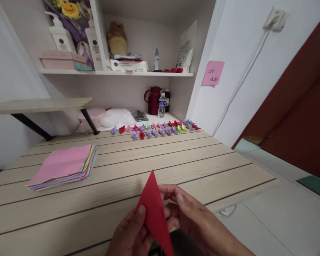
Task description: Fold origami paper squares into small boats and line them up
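Holding folded red paper (pixel 154 209) in the left hand (pixel 133 229), with the thumb on its front and the other fingers curled behind. Bending the right hand (pixel 190 215), part open, close by the paper's right edge; can't tell if gripping it too. Pointing the tip up between both hands. Facing little boats (pixel 154 132) far off at the back of the desk (pixel 216 158), with a stack (pixel 62 161) to the left.

Home, apparently — plush toy (pixel 117 40), jug (pixel 154 101).
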Demonstrator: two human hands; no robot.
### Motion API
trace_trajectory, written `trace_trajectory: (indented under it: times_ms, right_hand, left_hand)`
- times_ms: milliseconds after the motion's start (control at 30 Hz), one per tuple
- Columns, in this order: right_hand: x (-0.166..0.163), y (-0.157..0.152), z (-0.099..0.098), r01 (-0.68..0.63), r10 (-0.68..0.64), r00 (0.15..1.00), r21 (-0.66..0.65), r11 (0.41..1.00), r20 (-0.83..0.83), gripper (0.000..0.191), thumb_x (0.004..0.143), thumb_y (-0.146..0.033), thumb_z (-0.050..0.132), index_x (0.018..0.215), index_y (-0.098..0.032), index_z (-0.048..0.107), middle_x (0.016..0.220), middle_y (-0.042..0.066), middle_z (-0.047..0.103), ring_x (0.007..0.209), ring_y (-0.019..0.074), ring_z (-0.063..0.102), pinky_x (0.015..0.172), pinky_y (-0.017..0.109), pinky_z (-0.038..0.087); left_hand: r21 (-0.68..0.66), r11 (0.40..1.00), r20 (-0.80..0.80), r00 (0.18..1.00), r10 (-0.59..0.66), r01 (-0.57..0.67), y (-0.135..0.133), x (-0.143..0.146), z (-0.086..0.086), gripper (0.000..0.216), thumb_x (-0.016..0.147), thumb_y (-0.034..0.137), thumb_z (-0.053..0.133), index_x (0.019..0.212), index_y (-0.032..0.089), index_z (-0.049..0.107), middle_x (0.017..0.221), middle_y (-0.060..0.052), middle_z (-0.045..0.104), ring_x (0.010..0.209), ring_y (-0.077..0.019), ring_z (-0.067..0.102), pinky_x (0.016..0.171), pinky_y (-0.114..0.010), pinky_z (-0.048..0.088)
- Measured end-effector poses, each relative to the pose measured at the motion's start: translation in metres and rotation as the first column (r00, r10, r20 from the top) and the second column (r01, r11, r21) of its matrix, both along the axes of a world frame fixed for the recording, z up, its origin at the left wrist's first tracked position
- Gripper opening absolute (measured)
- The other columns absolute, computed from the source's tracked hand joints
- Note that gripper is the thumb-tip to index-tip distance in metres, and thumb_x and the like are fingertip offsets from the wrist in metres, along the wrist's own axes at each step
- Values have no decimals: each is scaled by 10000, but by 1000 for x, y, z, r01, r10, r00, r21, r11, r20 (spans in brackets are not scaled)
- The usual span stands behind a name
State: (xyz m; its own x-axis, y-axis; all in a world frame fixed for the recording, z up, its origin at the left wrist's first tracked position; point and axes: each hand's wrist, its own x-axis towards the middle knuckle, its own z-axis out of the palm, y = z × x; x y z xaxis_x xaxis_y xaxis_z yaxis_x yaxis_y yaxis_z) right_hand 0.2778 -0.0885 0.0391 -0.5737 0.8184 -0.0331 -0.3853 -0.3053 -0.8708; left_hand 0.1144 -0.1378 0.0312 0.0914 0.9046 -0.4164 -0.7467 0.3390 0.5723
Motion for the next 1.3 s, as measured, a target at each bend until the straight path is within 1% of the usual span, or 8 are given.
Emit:
trace_trajectory:
  times_ms: [67, 233, 433, 600, 767, 933, 1167, 1300]
  right_hand:
    - [-4, 1, -1, 9, -9, 1000, -5, 1000, -18, 404, 912, -521, 602, 1187, -228, 642, 1035, 77, 622, 793, 168, 606, 691, 282, 492]
    - [-8, 6, 0, 36, -35, 997, 24, 999, -63, 440, 901, -515, 629, 1241, -237, 597, 880, 36, 606, 697, 134, 548, 600, 230, 413]
    - [-12, 9, 3, 52, -53, 995, -15, 999, -85, 467, 845, -452, 730, 1237, -236, 600, 861, 1, 577, 624, 84, 516, 543, 193, 356]
    - [-15, 17, -1, 80, -82, 995, -47, 996, -53, 427, 887, -444, 684, 1246, -234, 584, 778, -7, 574, 639, 108, 539, 541, 195, 346]
    - [-17, 23, -5, 91, -93, 992, -22, 996, -83, 419, 902, -422, 665, 1272, -247, 576, 953, 30, 613, 748, 139, 581, 651, 241, 419]
    - [-20, 22, 3, 87, -88, 994, -22, 996, -71, 454, 904, -439, 650, 1313, -263, 559, 1002, 49, 641, 812, 179, 598, 759, 305, 449]
    - [-18, 23, 10, 70, -69, 997, 41, 997, -23, 569, 816, -428, 749, 1337, -315, 550, 1303, 52, 576, 1159, 246, 542, 1009, 374, 369]
    - [-18, 24, 12, 67, -65, 998, 68, 995, -27, 566, 813, -350, 760, 1337, -292, 553, 1280, 60, 587, 1151, 245, 543, 1013, 379, 367]
  left_hand:
    - [32, 998, 71, 995, -65, 63, 7, 1, -6, 395, 705, 379, 832, 1031, 170, 751, 1006, -109, 774, 958, -240, 714, 900, -349, 518]
    - [93, 979, 203, 960, -195, 179, 19, 0, -22, 354, 819, 418, 728, 1041, 142, 741, 994, -95, 770, 939, -210, 709, 867, -310, 507]
    - [188, 942, 336, 883, -327, 277, 27, -4, -20, 186, 835, 315, 732, 950, 172, 765, 966, -42, 783, 865, -143, 715, 850, -259, 517]
    - [154, 960, 376, 885, -276, 235, 25, -6, -25, 152, 869, 272, 691, 916, 156, 776, 865, -40, 785, 811, -138, 721, 927, -311, 521]
    - [117, 963, 377, 886, -271, 245, 26, -12, -38, 218, 851, 298, 722, 999, 144, 765, 867, -49, 790, 800, -140, 718, 1013, -394, 483]
    - [81, 970, 394, 887, -242, 228, 27, -13, -42, 255, 801, 275, 775, 1005, 122, 764, 911, -77, 797, 773, -160, 719, 1042, -447, 453]
    - [91, 971, 386, 891, -237, 219, 26, -12, -41, 239, 811, 272, 762, 1026, 168, 767, 887, -65, 799, 789, -164, 722, 1061, -455, 428]
    - [121, 965, 368, 892, -263, 235, 26, -13, -40, 212, 829, 294, 742, 986, 155, 772, 878, -62, 797, 801, -159, 723, 1069, -417, 423]
